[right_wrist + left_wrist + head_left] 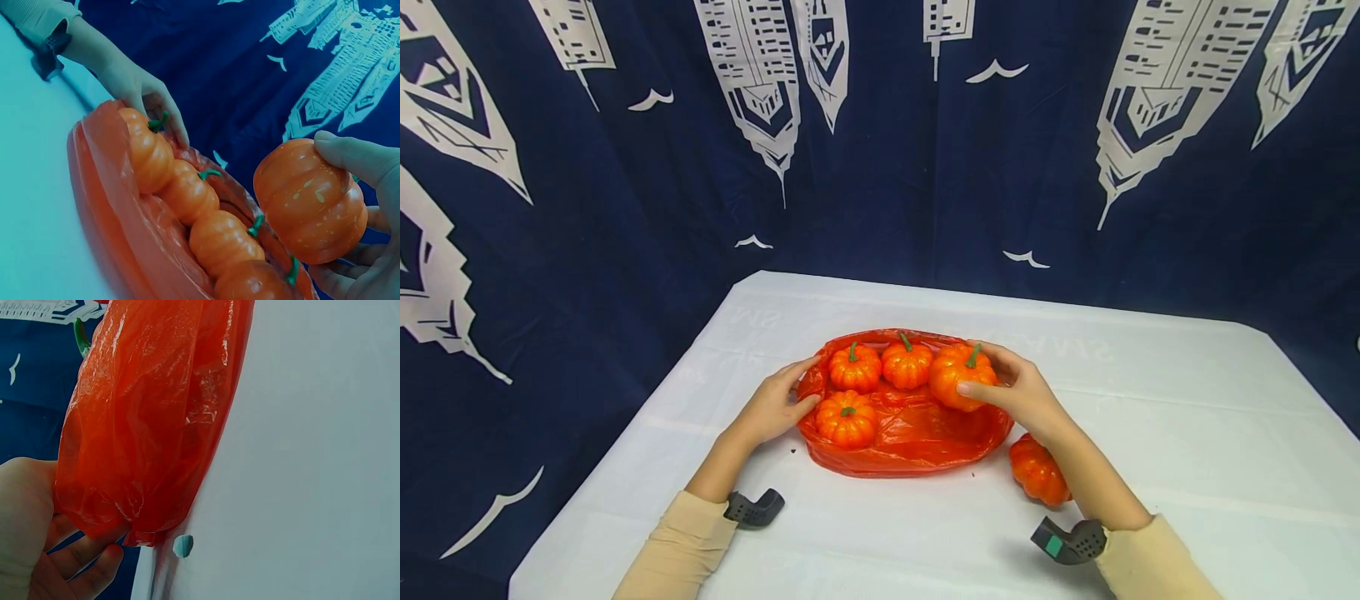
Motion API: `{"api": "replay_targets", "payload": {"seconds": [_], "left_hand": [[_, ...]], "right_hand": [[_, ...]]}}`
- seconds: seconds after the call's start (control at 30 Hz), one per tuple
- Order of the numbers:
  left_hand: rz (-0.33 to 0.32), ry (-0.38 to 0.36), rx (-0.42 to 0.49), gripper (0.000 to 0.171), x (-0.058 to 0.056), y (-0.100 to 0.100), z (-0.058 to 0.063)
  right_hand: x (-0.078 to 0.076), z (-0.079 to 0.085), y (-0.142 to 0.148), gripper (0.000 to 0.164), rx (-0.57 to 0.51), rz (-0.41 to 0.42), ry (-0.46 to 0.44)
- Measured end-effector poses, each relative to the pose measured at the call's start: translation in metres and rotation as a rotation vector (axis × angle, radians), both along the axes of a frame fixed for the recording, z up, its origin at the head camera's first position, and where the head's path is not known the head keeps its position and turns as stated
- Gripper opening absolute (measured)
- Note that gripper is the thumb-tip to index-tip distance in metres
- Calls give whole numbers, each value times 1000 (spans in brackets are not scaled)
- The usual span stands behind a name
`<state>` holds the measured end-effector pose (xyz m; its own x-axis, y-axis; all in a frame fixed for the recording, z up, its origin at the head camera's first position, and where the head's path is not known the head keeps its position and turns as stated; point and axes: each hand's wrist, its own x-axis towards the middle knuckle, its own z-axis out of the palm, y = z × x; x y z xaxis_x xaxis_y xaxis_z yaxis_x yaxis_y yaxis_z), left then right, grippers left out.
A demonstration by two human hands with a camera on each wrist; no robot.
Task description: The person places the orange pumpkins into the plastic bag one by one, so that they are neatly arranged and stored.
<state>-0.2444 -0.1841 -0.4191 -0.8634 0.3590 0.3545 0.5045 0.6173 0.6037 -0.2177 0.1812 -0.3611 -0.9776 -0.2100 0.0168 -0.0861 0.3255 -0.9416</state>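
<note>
A red plastic bag (895, 462) lies wide-mouthed on the table with several small orange pumpkins inside, among them one at front left (847, 419) and one at the back (906, 364). My left hand (778, 404) holds the bag's left end, its fingers curled about the thin plastic in the left wrist view. Over the right part of the bag, my right hand (1018, 387) grips a larger speckled pumpkin (310, 203) between thumb and fingers. This pumpkin is apart from the others in the right wrist view. Its lower side is hidden in part by the fingers.
Another orange pumpkin (1037, 471) lies on the white table (880, 542) right of the bag, partly behind my right forearm. A dark blue curtain (880, 192) with white building prints hangs beyond the table. Tiny dark specks dot the cloth near the bag.
</note>
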Motion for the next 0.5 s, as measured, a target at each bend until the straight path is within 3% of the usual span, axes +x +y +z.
{"api": "replay_targets", "payload": {"seconds": [0.17,0.5], "left_hand": [[-3,37,-3,59,0,0,-2],[8,-26,0,59,0,1,2]], "right_hand": [[-1,-1,-11,75,-11,29,-23],[-1,-10,-27,77,-20,72,-13]]}}
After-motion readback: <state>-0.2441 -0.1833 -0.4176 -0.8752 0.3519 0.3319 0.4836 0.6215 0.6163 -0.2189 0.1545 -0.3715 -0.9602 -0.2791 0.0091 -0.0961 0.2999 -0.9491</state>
